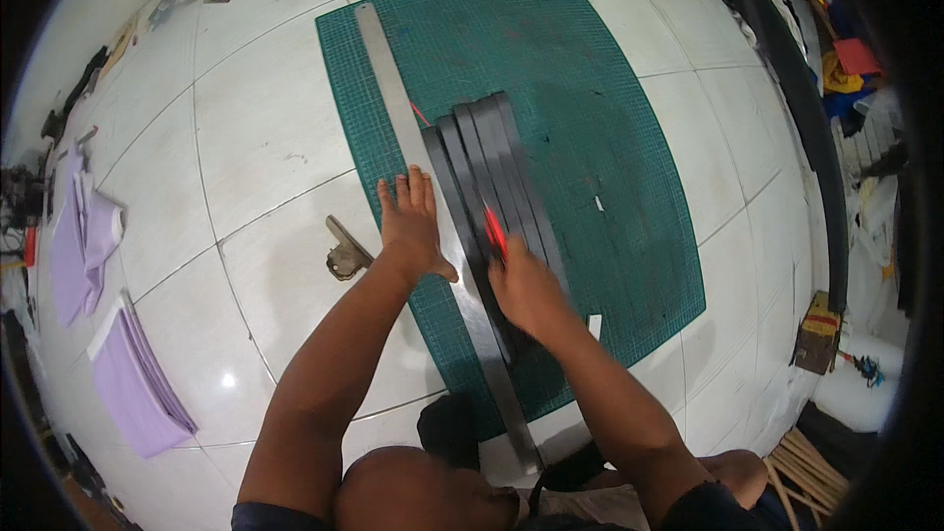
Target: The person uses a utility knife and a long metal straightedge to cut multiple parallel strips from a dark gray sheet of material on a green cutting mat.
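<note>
My left hand [411, 228] lies flat with its fingers spread, pressing on a long steel ruler [385, 74]. The ruler runs slantwise along the left side of a green cutting mat [629, 147]. Right beside it lie several overlapping dark grey strips of sheet material [497, 152]. Closed around a red cutter knife [495, 229], my right hand [533, 293] is over these strips, a little right of the ruler. The knife's tip is too blurred to tell whether it touches the material. A thin red line or sliver [420, 114] shows by the ruler's upper part.
A metal clip [346, 254] lies on the white tiles left of the mat. Folded lilac cloth pieces [138, 383] are at the far left. White scraps [599, 204] dot the mat. Along the right stand a long dark roll [821, 138] and wooden sticks [806, 467].
</note>
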The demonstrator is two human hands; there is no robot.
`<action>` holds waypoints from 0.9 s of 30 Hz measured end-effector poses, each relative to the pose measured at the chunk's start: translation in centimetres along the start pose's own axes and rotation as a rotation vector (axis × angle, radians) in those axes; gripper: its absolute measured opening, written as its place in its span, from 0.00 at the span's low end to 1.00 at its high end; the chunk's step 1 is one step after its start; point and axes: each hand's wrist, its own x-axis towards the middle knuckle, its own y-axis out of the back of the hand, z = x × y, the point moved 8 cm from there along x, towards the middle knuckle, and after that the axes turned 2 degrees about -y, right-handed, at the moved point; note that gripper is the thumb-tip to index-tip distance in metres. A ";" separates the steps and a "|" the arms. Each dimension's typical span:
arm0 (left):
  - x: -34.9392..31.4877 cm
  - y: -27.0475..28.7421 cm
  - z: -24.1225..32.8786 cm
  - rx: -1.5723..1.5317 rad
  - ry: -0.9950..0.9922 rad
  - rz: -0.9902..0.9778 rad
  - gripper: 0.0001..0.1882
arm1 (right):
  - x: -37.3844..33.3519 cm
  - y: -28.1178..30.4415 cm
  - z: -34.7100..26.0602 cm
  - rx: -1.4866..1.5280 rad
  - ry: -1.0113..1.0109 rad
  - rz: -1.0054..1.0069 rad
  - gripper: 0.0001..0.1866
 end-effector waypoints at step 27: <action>-0.1 0.1 0.1 0.017 -0.041 -0.023 0.84 | 10.8 -1.6 -7.4 -0.026 -0.012 -0.120 0.19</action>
